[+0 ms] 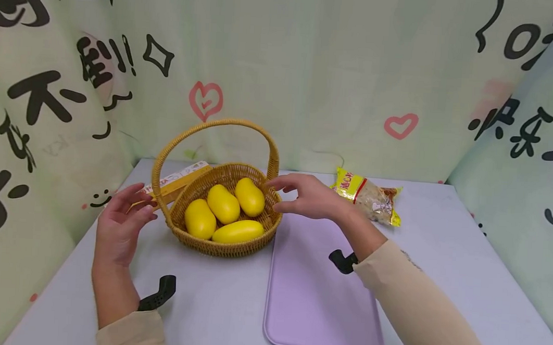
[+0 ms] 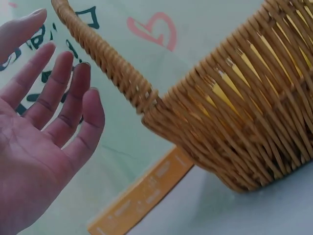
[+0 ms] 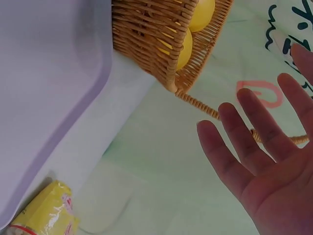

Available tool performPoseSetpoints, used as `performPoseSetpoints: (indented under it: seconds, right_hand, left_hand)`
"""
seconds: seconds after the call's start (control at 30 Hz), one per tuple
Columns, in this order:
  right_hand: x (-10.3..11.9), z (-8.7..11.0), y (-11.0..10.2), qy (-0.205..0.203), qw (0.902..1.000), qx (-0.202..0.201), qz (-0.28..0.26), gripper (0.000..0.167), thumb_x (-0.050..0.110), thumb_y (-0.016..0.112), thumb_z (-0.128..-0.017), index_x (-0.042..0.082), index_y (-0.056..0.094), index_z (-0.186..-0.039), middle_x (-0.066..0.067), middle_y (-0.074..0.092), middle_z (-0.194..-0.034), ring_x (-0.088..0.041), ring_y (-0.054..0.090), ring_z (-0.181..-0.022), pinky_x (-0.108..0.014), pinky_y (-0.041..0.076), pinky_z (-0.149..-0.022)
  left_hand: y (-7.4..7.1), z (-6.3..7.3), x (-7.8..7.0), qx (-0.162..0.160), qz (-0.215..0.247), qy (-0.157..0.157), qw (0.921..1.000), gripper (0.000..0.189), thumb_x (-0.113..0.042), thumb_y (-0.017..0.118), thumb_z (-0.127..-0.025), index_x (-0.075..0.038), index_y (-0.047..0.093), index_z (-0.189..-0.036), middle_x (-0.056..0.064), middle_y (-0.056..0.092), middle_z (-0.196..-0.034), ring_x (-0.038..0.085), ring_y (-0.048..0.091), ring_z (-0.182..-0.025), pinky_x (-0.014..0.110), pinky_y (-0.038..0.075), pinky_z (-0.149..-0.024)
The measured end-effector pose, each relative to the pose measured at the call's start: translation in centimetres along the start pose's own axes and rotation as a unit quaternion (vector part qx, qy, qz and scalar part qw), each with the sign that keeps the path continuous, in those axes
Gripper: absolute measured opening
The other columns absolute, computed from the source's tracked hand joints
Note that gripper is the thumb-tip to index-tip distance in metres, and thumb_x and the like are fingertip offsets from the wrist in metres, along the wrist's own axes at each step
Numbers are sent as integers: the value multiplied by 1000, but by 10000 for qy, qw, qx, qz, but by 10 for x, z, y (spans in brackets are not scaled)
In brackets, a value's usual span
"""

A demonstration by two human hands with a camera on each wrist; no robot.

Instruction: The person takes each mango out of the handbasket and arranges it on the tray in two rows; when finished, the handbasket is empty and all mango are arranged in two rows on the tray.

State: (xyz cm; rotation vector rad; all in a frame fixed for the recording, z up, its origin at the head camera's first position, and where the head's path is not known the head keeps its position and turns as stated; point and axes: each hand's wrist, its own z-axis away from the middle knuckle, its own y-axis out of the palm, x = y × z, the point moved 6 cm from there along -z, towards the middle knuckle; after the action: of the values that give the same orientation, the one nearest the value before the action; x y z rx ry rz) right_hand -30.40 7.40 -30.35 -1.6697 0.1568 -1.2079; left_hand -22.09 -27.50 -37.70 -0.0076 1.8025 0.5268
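A wicker basket (image 1: pixel 227 250) with a tall arched handle (image 1: pixel 232 122) stands on the table, holding several yellow mangoes (image 1: pixel 223 204). To its left my left hand (image 1: pixel 121 221) is raised, palm toward the basket and fingers loosely bent. In the left wrist view a gap shows between those fingers and the handle's base. My right hand (image 1: pixel 305 195) hovers at the basket's right rim, thumb and fingers apart with nothing between them. The right wrist view shows its fingers spread beside the basket (image 3: pixel 151 36).
A lilac tray (image 1: pixel 321 300) lies right of the basket, under my right forearm. Behind the tray is a yellow snack bag (image 1: pixel 369 195). An orange and white long box (image 1: pixel 182 180) lies behind the basket's left side. Printed curtains (image 1: pixel 309 80) enclose the table's back and sides.
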Motion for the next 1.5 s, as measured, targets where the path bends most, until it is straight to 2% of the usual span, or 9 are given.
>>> performPoseSetpoints:
  seconds: [0.2,0.33,0.43,0.63,0.73,0.97,1.2,1.5]
  right_hand:
    - [8,-11,6,-92,9997,186,95,49,21,73,-94,17,63,-142,-6,65,-141,-33,57,-132,-48,51,-109]
    - [13,-20,14,-27,9992,392,98,48,20,72,-95,17,64,-142,-7,62,-145,-32,56,-134,-47,51,-110]
    - [17,-27,22,95,9981,595,142,47,21,73,-95,19,64,-141,-8,60,-147,-33,55,-136,-47,51,-110]
    - [24,-39,34,169,9942,981,400,47,21,74,-94,22,65,-140,-10,61,-144,-31,57,-131,-44,54,-104]
    - [26,-44,40,174,9927,1097,476,46,21,74,-94,22,65,-140,-10,61,-143,-31,58,-131,-44,54,-106]
    - [27,-52,56,455,9889,1351,425,46,18,74,-94,23,66,-139,-13,59,-144,-32,56,-130,-44,53,-104]
    - [29,-55,69,606,9836,1554,692,48,13,75,-92,24,67,-137,-10,61,-141,-27,54,-127,-42,52,-104]
    - [31,-61,86,788,9704,1901,1265,51,7,77,-88,26,69,-135,-4,66,-135,-21,58,-118,-39,52,-107]
  left_hand:
    - [-5,-2,20,431,-506,-607,9959,55,-1,68,-97,-15,54,-148,-3,61,-127,12,61,-118,17,57,-93]
    - [-6,-1,33,645,-893,-1022,9886,61,-7,72,-97,-22,50,-152,-8,57,-132,9,56,-123,13,55,-95]
    - [-7,0,41,792,-1111,-1295,9821,68,-11,74,-96,-23,45,-156,-9,53,-136,8,54,-125,13,54,-95]
    - [-6,0,51,1024,-1216,-1602,9742,74,-11,73,-97,-18,36,-161,7,39,-157,10,52,-130,16,56,-95]
    - [-6,0,56,1132,-1277,-1747,9697,75,-13,72,-98,-19,34,-162,8,33,-161,12,51,-132,19,56,-97]
    - [-8,1,62,1231,-1636,-1842,9613,73,-19,74,-97,-22,38,-160,5,38,-155,13,56,-126,25,57,-100]
    - [-7,-2,65,1367,-1621,-1778,9610,65,-19,72,-98,-19,45,-157,7,37,-158,12,58,-124,27,58,-99]
    - [-8,2,67,1324,-1796,-1968,9547,75,-19,73,-98,-22,34,-162,11,36,-160,10,60,-121,28,58,-98]
